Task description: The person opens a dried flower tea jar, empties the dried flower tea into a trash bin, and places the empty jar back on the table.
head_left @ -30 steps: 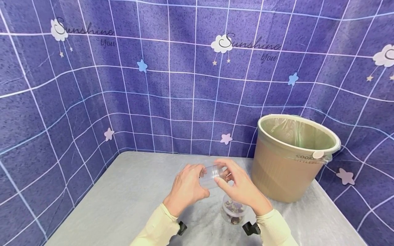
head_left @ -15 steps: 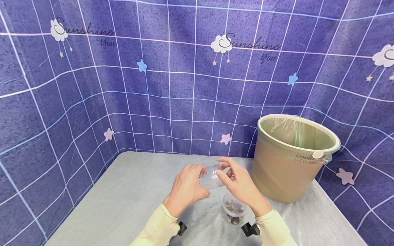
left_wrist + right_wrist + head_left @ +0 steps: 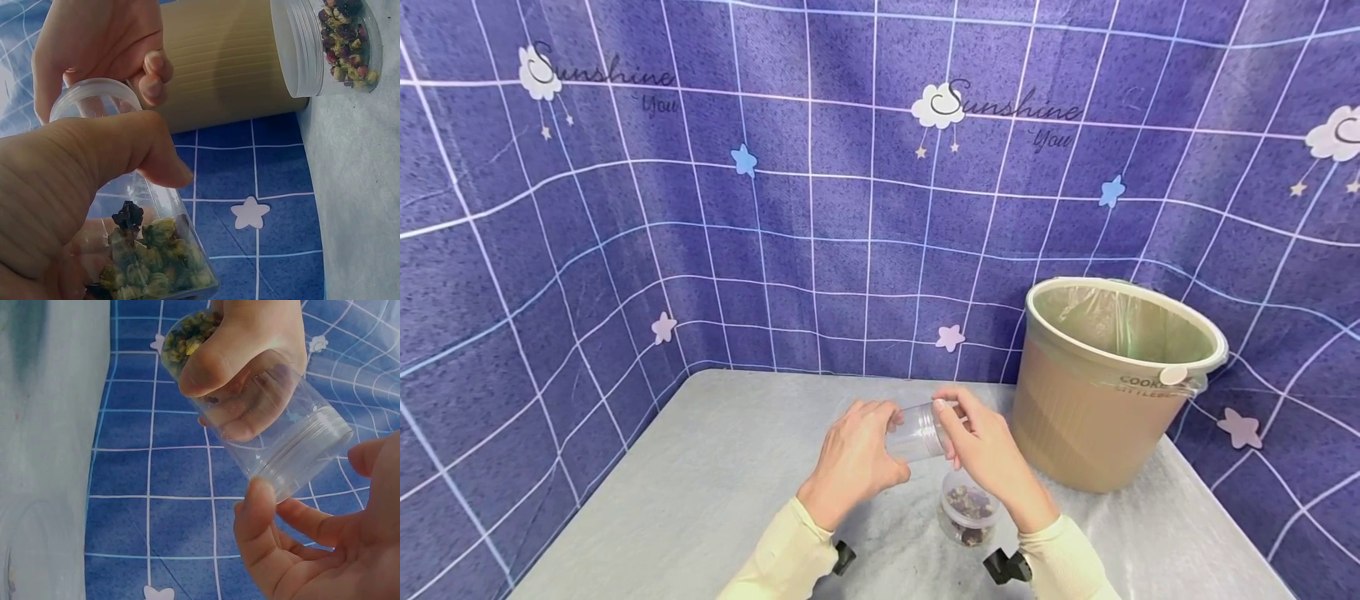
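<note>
a pale grey table [image 3: 722, 450], faintly mottled like stone, fills the foreground, its far corners rounded. behind and to both sides hangs purple-blue cloth [image 3: 820, 217], speckled, slightly rippled, crossed by white and light blue lines and printed with stars, clouds and looping script. a tan bin [image 3: 1082, 417] stands at the right: round, wider at the top, finely ribbed, with a pale rim and a crinkled, see-through liner [image 3: 1082, 308] inside.

the clear jar [image 3: 913, 437] is held above the table, near the middle, tipped well over on its side. it is a smooth, glossy cylinder with a ridged screw end (whether a clear lid sits on that end, i cannot tell). dried buds [image 3: 153, 262], crumpled, yellow-green with a few dark bits, are gathered at its base. the left hand [image 3: 859, 450] has its fingers and thumb wrapped round the body; the right hand [image 3: 987, 442] has bent fingers loosely about the ridged end, touching it.

below the right hand, a squat second jar [image 3: 300, 50] stands upright on the table, its lid frosted white, reddish and yellow buds [image 3: 347, 47] showing through the clear wall.
</note>
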A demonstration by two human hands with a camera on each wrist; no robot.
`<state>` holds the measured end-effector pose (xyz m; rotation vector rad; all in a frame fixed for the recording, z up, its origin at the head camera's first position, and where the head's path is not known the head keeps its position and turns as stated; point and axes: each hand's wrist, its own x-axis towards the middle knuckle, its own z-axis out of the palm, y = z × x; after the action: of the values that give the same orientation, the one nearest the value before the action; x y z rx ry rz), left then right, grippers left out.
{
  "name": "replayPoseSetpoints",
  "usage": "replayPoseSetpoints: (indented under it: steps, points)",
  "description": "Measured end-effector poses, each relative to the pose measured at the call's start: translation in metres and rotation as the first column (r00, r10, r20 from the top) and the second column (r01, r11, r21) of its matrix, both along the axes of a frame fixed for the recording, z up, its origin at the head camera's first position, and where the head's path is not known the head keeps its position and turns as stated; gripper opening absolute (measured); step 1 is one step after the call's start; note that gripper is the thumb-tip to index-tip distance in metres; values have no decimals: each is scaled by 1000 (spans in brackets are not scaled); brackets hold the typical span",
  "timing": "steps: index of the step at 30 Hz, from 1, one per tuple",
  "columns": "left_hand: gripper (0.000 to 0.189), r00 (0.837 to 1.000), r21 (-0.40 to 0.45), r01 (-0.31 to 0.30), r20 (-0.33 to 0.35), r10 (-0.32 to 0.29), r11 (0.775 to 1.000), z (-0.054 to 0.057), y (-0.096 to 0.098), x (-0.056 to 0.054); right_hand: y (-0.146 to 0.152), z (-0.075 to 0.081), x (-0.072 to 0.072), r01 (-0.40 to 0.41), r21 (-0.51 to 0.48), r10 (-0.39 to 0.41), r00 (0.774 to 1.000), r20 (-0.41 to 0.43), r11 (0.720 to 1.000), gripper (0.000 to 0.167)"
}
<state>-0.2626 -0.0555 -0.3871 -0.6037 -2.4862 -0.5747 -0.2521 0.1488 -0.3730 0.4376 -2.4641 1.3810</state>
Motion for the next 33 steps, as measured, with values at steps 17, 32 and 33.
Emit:
replayPoseSetpoints:
  steps: [17, 32, 33]
  points:
    - [53, 1000, -10, 7, -14, -7, 1000, 0, 1, 1, -5, 1, 3, 80, 42, -82, 995, 50, 996, 37]
    - [53, 1000, -25, 7, -24, -8, 1000, -1, 2, 1, -6, 3, 4, 73, 52, -76, 995, 69, 996, 35]
    - [53, 1000, -26, 8, -24, -8, 1000, -1, 2, 1, -6, 3, 4, 74, 52, -78, 994, 71, 996, 35]
